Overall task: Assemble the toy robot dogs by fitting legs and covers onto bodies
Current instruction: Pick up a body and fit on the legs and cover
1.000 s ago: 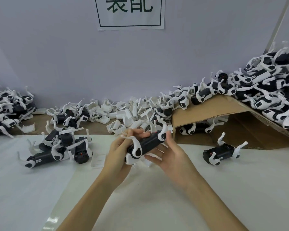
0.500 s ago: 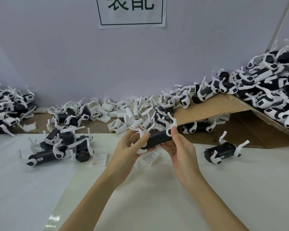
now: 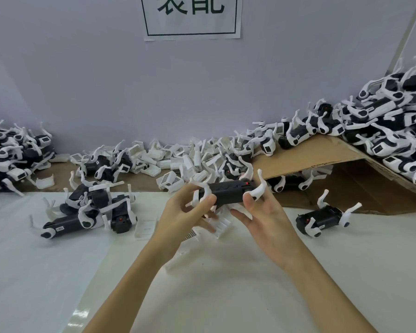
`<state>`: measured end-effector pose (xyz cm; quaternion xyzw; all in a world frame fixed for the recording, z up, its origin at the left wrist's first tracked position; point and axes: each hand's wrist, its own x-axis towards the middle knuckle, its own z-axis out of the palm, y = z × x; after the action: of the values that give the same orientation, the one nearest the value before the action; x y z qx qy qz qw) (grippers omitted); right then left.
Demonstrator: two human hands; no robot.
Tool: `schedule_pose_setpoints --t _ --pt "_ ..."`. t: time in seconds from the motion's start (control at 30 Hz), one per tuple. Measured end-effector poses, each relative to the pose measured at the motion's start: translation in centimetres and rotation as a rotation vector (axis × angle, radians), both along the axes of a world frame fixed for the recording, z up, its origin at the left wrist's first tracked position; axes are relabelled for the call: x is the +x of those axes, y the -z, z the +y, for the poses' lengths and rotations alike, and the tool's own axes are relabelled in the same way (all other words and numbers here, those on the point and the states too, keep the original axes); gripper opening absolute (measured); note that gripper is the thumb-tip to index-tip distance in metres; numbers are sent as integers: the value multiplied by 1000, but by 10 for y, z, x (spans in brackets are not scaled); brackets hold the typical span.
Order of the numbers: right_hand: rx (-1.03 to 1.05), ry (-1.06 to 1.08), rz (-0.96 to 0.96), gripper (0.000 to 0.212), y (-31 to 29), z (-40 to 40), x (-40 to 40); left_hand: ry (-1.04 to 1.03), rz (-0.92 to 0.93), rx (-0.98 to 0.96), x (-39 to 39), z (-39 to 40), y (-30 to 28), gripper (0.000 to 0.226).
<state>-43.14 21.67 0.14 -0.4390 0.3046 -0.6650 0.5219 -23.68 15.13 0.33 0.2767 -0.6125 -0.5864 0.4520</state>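
Both hands up over the white table (image 3: 58,272), holding one toy dog body (image 3: 228,192) between them, roughly level, long axis L-R. Vs 0.5 s ago: body was tilted w/ right end higher, now flattened out and sits a bit further right; red dot now visible near its right end.

Left hand (image 3: 180,217): fingers curled round the left end of the body, thumb on the near side, white leg (image 3: 197,197) poking out between the fingers. Grip looks about the same as before.

Right hand (image 3: 267,219): thumb + index tip on the right end by a curved white leg (image 3: 258,189), other fingers spread loose below. Earlier it was wrapped closer on that end; now more open, mostly a fingertip pinch.

White cover (image 3: 217,225) lies on the table under the hands, partly hidden.

Rest unchanged: a few part-built dogs (image 3: 82,212) at left on the table, single dog (image 3: 322,218) at right, loose white covers (image 3: 178,164) heaped along the wall, cardboard flap (image 3: 310,152) w/ finished dogs (image 3: 394,131) piled on the right, sign (image 3: 191,18) on the wall.
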Motion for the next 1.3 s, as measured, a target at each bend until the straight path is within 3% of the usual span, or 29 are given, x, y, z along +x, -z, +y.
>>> schedule_pose_setpoints --t 0.1,0.2,0.37,0.43,0.5,0.6,0.7,0.83,0.97,1.13,1.3 --pt "17 -57 119 62 -3 5 -12 39 -4 -13 6 -3 -1 43" --pt "87 -114 156 65 -3 8 -22 87 -19 -54 14 -6 -4 73" --pt "121 -241 -93 73 -2 6 -22 99 101 59 16 -5 -4 79" --pt "165 -307 -289 58 -6 8 -18 36 150 107 16 -8 -1 73" --pt "255 -344 -368 44 -7 8 -10 9 169 114 13 -7 -3 70" --pt "406 -403 -264 69 0 5 4 -26 74 26 7 -5 -1 72" --pt "504 -517 -272 63 3 7 17 -114 -13 -34 4 -2 -1 78" --pt "518 -609 -236 63 4 11 24 -129 -95 -191 2 5 2 54" --pt "533 -438 -208 58 8 9 24 81 -243 -212 7 1 -4 58" --pt "454 -128 -134 50 7 2 17 91 -127 -126 5 8 -4 49" --pt "360 -40 -85 51 9 3 19 70 -94 -120 -8 20 -5 52"
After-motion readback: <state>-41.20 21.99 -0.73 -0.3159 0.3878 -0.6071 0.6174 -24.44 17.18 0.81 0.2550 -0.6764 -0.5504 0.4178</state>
